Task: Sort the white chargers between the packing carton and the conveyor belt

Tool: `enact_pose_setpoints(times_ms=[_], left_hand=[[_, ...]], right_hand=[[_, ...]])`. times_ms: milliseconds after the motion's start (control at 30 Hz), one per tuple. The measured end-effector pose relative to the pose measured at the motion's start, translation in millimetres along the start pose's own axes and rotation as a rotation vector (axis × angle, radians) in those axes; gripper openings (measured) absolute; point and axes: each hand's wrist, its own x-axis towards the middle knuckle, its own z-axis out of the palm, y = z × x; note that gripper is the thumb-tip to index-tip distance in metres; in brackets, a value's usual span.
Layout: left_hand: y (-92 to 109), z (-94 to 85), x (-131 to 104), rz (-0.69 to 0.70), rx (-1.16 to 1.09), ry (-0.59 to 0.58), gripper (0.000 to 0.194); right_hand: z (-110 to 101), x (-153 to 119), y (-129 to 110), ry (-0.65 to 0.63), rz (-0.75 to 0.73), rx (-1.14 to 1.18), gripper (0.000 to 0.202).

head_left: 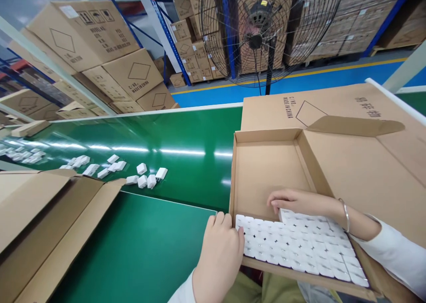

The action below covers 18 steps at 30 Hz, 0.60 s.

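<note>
A shallow cardboard box (pixel 266 170) lies tilted before me, its near part packed with rows of small white charger-like blocks (pixel 299 245). At the box's left wall, my left hand (pixel 221 245) is closed over the edge, fingertips outside and thumb against the end blocks. Inside the box, my right hand (pixel 288 199) hovers at the left end of the farthest, shorter row. Its fingers are loosely bent and slightly blurred, with nothing visible between them. The fingertips are close to the end block of that row; whether they touch it I cannot tell.
Several loose white chargers (pixel 142 181) lie on the green conveyor belt (pixel 199 170) at left. An open carton (pixel 60 218) stands at the lower left. A large carton (pixel 366 161) is behind the box on the right. Beyond the belt are a fan (pixel 256 41) and stacked cartons (pixel 133 76).
</note>
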Motion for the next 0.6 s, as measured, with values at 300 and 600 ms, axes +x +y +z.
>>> enact_pose_setpoints(times_ms=[300,600], left_hand=[[2,8.3,0,0.057,0.029,-0.014,0.033],[11,16.2,-4,0.059,0.172,-0.005,0.015]], right_hand=[[2,2,4,0.037,-0.037,0.030,0.046],[5,3,6,0.033,0.019,0.036,0.045]])
